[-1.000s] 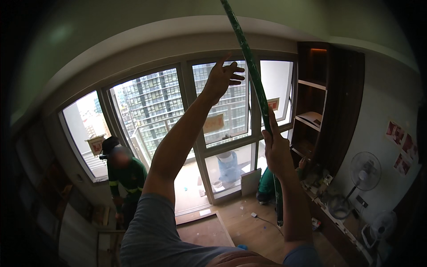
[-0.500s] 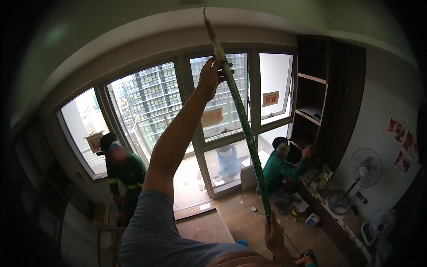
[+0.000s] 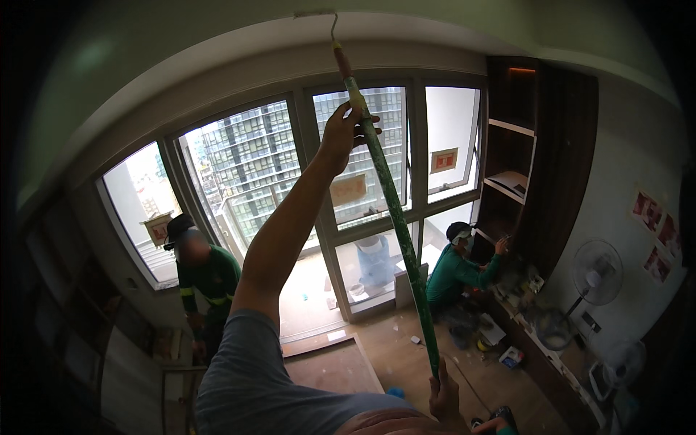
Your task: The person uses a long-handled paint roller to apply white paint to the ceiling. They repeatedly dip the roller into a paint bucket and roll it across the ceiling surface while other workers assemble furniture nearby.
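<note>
1 green pole (image 3: 404,239) slants upward, its roller (image 3: 313,14) at the pale overhead surface's (image 3: 217,29) edge; left hand (image 3: 338,135), fingers spread behind the upper part, firmness unclear; right hand (image 3: 444,397), fingers wrapped around the lower end; loose left support could let the roller swing.

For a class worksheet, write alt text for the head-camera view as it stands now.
A person's left hand and right hand hold a long green pole with a roller on a bent wire at its top. Ahead are tall windows; a crouched worker is by dark shelves at right, and another worker is at left.
</note>
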Motion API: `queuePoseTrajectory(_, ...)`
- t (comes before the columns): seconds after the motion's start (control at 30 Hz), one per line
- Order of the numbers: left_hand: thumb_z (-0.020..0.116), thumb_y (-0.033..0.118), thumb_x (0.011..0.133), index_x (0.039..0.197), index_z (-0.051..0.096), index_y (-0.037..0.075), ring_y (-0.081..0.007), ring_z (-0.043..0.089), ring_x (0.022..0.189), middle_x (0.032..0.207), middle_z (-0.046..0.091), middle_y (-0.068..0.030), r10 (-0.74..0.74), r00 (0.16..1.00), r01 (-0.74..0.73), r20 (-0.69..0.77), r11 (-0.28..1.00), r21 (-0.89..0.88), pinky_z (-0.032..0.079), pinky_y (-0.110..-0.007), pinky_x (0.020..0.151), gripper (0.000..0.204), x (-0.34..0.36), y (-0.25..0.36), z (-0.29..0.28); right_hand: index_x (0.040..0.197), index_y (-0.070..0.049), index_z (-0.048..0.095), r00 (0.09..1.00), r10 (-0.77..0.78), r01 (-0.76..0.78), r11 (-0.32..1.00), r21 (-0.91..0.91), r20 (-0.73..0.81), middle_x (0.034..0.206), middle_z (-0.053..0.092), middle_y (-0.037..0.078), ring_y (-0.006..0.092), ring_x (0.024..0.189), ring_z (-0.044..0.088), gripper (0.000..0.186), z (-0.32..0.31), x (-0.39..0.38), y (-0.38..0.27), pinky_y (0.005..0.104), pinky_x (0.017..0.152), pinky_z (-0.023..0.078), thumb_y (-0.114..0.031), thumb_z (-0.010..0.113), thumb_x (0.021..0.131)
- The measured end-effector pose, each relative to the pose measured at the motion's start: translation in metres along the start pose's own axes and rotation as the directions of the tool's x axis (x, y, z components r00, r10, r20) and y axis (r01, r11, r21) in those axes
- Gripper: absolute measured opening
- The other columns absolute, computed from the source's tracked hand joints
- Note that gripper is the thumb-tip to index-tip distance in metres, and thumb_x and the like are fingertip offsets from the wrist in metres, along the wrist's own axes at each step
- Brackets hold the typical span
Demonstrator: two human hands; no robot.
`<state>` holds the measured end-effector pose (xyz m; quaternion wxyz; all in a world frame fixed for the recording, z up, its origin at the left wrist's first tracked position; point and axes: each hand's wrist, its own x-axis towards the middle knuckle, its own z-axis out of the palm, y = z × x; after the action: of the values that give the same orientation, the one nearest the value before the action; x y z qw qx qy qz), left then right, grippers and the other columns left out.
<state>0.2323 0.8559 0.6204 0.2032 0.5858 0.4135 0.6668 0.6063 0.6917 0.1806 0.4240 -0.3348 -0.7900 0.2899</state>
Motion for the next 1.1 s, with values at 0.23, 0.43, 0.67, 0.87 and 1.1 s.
queuePoseTrajectory(0.23, 0.049, 0.034, 0.108, 0.145, 0.040, 0.005, -0.0249, 0.069, 0.097, 0.116, 0.069, -0.0172, 0.091, 0.996, -0.089, 0.023, 0.995, -0.051, 0.057, -0.039, 0.086, 0.048, 0.005, 0.017, -0.004, 0.160, -0.008, 0.026, 0.986, -0.162, 0.162, 0.987, 0.003, -0.041, 0.084, 0.060, 0.023, 0.0393, 0.071, 0.063, 0.062, -0.003, 0.065, -0.048, 0.0433, 0.065, 0.048, -0.012, 0.051, 0.103)
queuePoseTrajectory(0.43, 0.054, 0.029, 0.106, 0.152, 0.033, 0.006, -0.0233, 0.070, 0.096, 0.116, 0.069, -0.0175, 0.153, 0.969, -0.136, 0.194, 0.986, -0.096, 0.058, -0.039, 0.086, 0.055, -0.009, 0.030, 0.023, 0.163, -0.023, 0.015, 0.969, -0.220, 0.215, 0.975, -0.055, -0.114, 0.083, 0.063, 0.028, 0.0477, 0.070, 0.064, 0.069, -0.043, 0.194, -0.133, 0.0469, 0.062, 0.049, -0.013, 0.052, 0.105)
queuePoseTrajectory(0.67, 0.053, 0.028, 0.107, 0.157, 0.026, 0.007, -0.0245, 0.070, 0.094, 0.116, 0.069, -0.0181, 0.155, 0.972, -0.152, 0.177, 0.988, -0.029, 0.059, -0.039, 0.086, 0.060, -0.025, 0.045, 0.003, 0.163, -0.027, 0.012, 0.971, -0.215, 0.204, 0.973, -0.104, -0.103, 0.087, 0.069, 0.029, 0.0383, 0.067, 0.071, 0.064, -0.085, 0.312, -0.245, 0.0472, 0.055, 0.052, -0.020, 0.046, 0.108)
queuePoseTrajectory(0.87, 0.053, 0.030, 0.107, 0.157, 0.026, 0.006, -0.0246, 0.070, 0.095, 0.117, 0.069, -0.0181, 0.161, 0.974, -0.163, 0.162, 0.987, -0.002, 0.059, -0.038, 0.085, 0.062, -0.029, 0.051, -0.012, 0.162, -0.027, 0.012, 0.920, -0.347, 0.337, 0.938, -0.085, -0.183, 0.096, 0.070, 0.030, 0.0454, 0.082, 0.072, 0.062, -0.089, 0.361, -0.264, 0.0538, 0.066, 0.055, -0.023, 0.044, 0.109)
queuePoseTrajectory(1.1, 0.053, 0.033, 0.107, 0.158, 0.023, 0.006, -0.0253, 0.069, 0.097, 0.118, 0.068, -0.0182, 0.170, 0.974, -0.174, 0.153, 0.985, 0.014, 0.058, -0.040, 0.086, 0.065, -0.023, 0.050, -0.019, 0.162, -0.024, 0.016, 0.882, -0.416, 0.408, 0.909, -0.084, -0.220, 0.107, 0.069, 0.032, 0.0479, 0.086, 0.071, 0.061, -0.086, 0.377, -0.271, 0.0549, 0.070, 0.055, -0.021, 0.045, 0.108)
